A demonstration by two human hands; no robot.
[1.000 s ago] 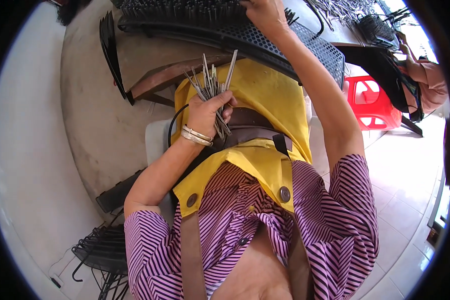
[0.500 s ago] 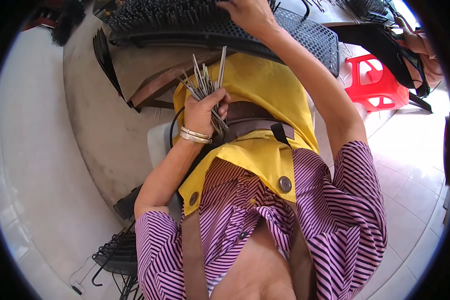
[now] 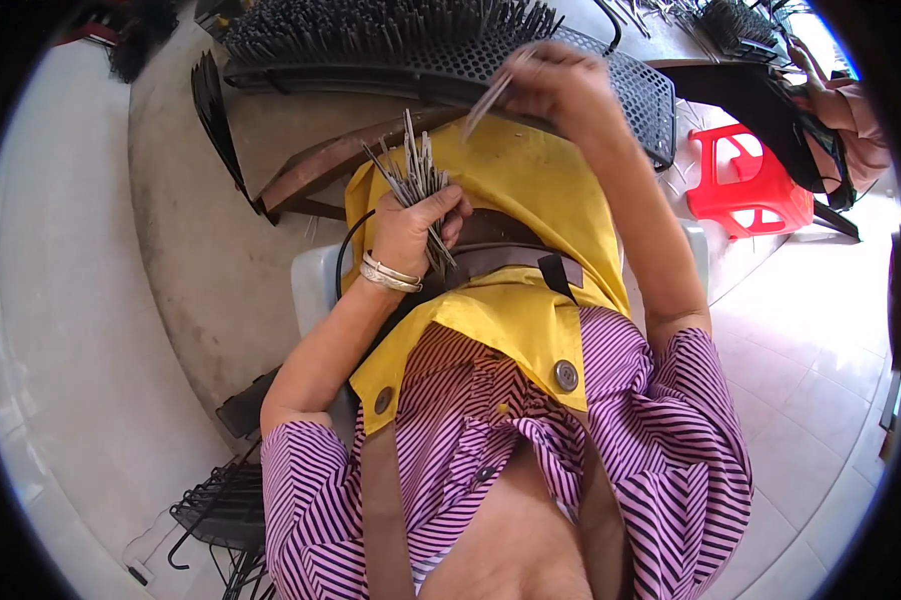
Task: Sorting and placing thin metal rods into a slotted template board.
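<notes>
My left hand [image 3: 415, 228] is closed round a bundle of thin grey sticks [image 3: 415, 172] above my lap; their uneven ends fan out beyond the thumb. My right hand [image 3: 567, 90], smeared by motion, pinches a thin pale stick [image 3: 485, 108], or perhaps a couple. It is over the near edge of a black perforated rack [image 3: 642, 98]. Dense rows of dark upright sticks [image 3: 370, 32] fill much of that rack, while bare holes show toward its right end.
A yellow apron [image 3: 540, 180] covers my lap. To the right stands a red plastic stool [image 3: 750, 185], near another person's arm [image 3: 835, 110]. Dark thin strips [image 3: 215, 125] lean at the left, and black wire racks [image 3: 220, 510] are at the lower left.
My right hand has drawn back from the upright sticks toward me and to the right, with a thin stick now showing in it. My left hand still grips the bundle, almost unmoved.
</notes>
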